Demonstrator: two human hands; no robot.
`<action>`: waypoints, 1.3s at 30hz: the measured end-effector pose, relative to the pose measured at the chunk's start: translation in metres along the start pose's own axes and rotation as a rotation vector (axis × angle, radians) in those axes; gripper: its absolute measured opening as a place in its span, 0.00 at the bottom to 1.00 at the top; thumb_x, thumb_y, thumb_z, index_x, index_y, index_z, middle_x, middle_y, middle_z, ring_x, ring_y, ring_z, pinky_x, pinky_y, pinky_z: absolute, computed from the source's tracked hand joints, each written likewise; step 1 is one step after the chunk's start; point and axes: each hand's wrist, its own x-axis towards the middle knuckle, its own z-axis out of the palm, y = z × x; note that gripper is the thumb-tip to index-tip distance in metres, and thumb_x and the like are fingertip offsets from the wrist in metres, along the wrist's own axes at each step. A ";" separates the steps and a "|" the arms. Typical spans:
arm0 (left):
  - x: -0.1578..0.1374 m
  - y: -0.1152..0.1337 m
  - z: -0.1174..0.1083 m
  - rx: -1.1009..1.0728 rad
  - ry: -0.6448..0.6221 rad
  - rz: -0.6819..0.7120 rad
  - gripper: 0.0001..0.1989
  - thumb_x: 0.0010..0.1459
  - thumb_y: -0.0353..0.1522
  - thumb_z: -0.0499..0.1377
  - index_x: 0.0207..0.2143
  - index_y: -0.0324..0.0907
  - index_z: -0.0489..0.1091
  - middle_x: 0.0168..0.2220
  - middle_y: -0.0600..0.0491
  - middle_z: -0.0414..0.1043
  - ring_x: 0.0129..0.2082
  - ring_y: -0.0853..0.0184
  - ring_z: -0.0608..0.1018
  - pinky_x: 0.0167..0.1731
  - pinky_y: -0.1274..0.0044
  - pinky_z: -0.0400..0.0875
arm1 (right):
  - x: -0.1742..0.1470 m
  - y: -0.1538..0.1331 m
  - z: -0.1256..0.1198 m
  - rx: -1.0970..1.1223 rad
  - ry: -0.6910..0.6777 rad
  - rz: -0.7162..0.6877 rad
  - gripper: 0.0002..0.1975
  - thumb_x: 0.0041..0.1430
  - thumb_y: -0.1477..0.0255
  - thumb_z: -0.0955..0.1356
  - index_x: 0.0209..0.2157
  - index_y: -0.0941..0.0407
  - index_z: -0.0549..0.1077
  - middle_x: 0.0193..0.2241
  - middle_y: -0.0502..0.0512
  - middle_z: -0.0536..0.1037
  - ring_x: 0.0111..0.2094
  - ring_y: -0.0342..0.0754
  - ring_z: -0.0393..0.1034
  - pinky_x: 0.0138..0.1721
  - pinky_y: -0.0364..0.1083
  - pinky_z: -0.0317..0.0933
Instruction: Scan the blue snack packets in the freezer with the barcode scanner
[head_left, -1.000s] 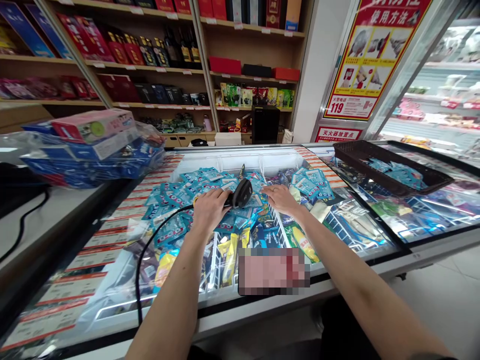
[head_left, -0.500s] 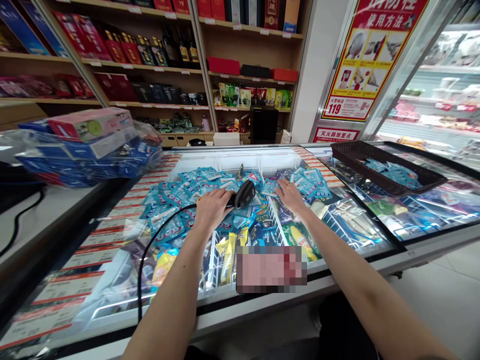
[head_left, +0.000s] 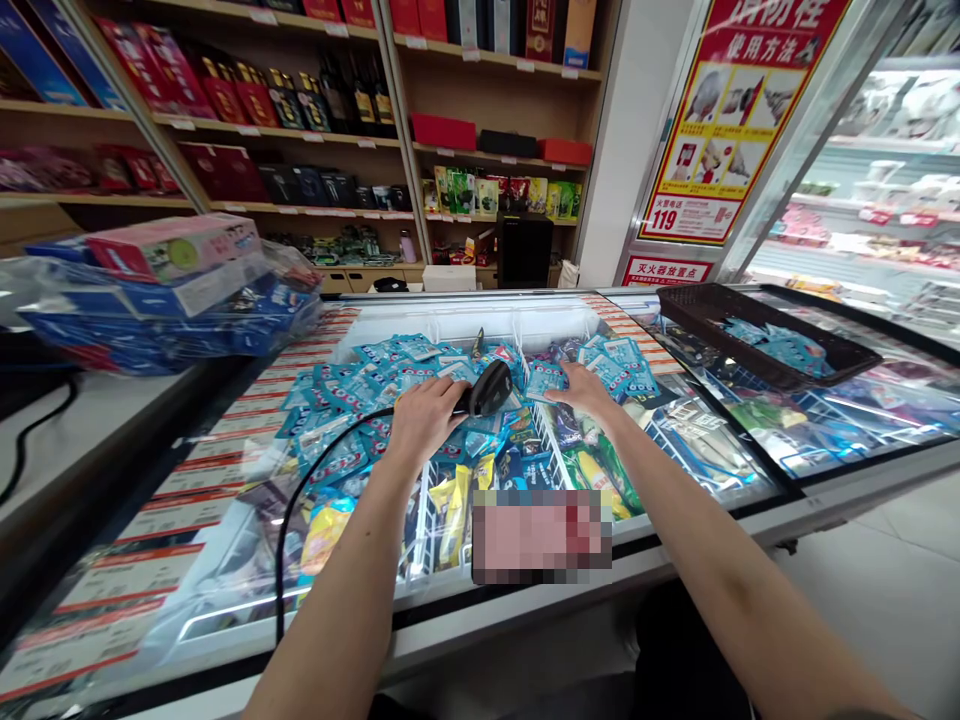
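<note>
My left hand [head_left: 427,418] is wrapped round the handle of a black corded barcode scanner [head_left: 491,389], whose head points to the right. Its cable [head_left: 315,470] loops down past my left forearm. Many small blue packets [head_left: 337,395] are spread over the freezer's glass top under and around that hand. My right hand [head_left: 587,392] has its thumb and fingers apart over the right part of the pile. Close to its fingertips lies one blue packet [head_left: 545,380]; I cannot tell whether they touch. More blue packets [head_left: 622,365] lie just beyond it.
A brown plastic basket [head_left: 757,335] holding blue packets rests on the glass at the right. Plastic-wrapped boxes [head_left: 165,290] are stacked on the left counter. A blurred-out flat object [head_left: 541,538] lies at the front edge. Stocked shelves [head_left: 300,130] stand behind.
My right hand has shifted slightly right, its thumb and fingers now spread apart beside the blue packet. The left hand stays put with the scanner.
</note>
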 end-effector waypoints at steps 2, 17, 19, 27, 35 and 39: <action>0.000 0.000 -0.001 -0.003 0.001 0.005 0.19 0.54 0.36 0.59 0.49 0.44 0.65 0.42 0.46 0.72 0.45 0.56 0.73 0.42 0.68 0.65 | -0.003 0.002 0.000 0.067 0.012 0.037 0.38 0.49 0.56 0.71 0.58 0.56 0.60 0.48 0.60 0.73 0.50 0.55 0.67 0.48 0.48 0.59; 0.005 0.006 -0.001 -0.010 -0.014 0.029 0.18 0.56 0.36 0.57 0.49 0.43 0.66 0.41 0.46 0.72 0.44 0.56 0.73 0.39 0.69 0.65 | -0.022 0.025 0.025 1.059 0.291 0.319 0.29 0.45 0.54 0.69 0.46 0.53 0.60 0.24 0.44 0.68 0.25 0.48 0.72 0.25 0.46 0.66; 0.006 0.007 0.000 -0.010 -0.018 0.041 0.18 0.56 0.36 0.57 0.49 0.43 0.66 0.41 0.46 0.72 0.44 0.56 0.73 0.40 0.68 0.65 | -0.022 0.025 0.022 1.209 0.289 0.297 0.31 0.43 0.56 0.71 0.46 0.53 0.60 0.23 0.43 0.68 0.25 0.48 0.73 0.26 0.46 0.67; 0.008 0.007 0.005 -0.010 -0.013 0.032 0.19 0.54 0.35 0.59 0.50 0.43 0.65 0.42 0.46 0.72 0.44 0.56 0.73 0.41 0.69 0.66 | -0.017 0.020 0.012 1.331 0.174 0.376 0.10 0.49 0.68 0.68 0.35 0.54 0.66 0.24 0.48 0.71 0.31 0.51 0.77 0.33 0.48 0.72; 0.030 0.019 -0.008 -0.038 -0.042 0.051 0.16 0.57 0.37 0.57 0.48 0.44 0.66 0.40 0.48 0.73 0.43 0.58 0.74 0.37 0.71 0.66 | -0.015 0.020 0.008 1.609 0.226 0.390 0.23 0.49 0.70 0.69 0.48 0.53 0.62 0.37 0.51 0.74 0.37 0.50 0.77 0.36 0.51 0.74; 0.035 0.026 -0.004 -0.048 -0.027 0.014 0.16 0.57 0.37 0.57 0.47 0.44 0.66 0.41 0.49 0.73 0.42 0.59 0.74 0.35 0.73 0.66 | -0.013 0.020 0.010 1.549 0.214 0.360 0.12 0.47 0.70 0.70 0.35 0.55 0.67 0.32 0.50 0.75 0.40 0.51 0.75 0.35 0.49 0.74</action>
